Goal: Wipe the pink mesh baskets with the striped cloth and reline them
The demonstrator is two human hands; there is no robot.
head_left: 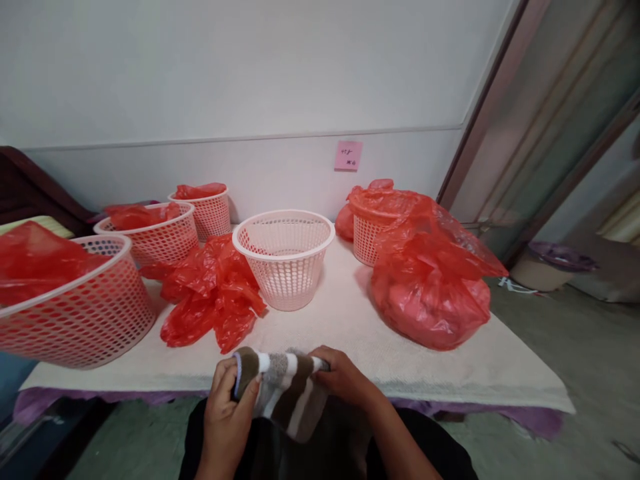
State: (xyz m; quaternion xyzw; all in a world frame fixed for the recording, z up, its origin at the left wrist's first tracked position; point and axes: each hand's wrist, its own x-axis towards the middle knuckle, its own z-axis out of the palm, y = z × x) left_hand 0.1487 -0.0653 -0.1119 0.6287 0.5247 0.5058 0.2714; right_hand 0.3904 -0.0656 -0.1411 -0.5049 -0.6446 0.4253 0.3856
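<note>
A soft striped sock (289, 387) in brown, white and grey hangs between my hands in front of the table's near edge. My left hand (230, 397) is closed on its blue-edged opening, thumb in front. My right hand (340, 377) pinches the upper right part of the fabric, and the lower end droops above my lap. Just beyond my hands, a crumpled red plastic bag (215, 290) lies beside a pale pink open-weave basket (287, 283). Nothing shows through the basket's near wall except light mesh.
Pink baskets lined with red bags stand at left, the nearest one (100, 313) large. A bulging red bag (433, 300) sits at right before another basket (367, 237). The white-covered table (320, 347) meets a wall with a pink note (348, 156). A bin (545, 267) stands on the floor.
</note>
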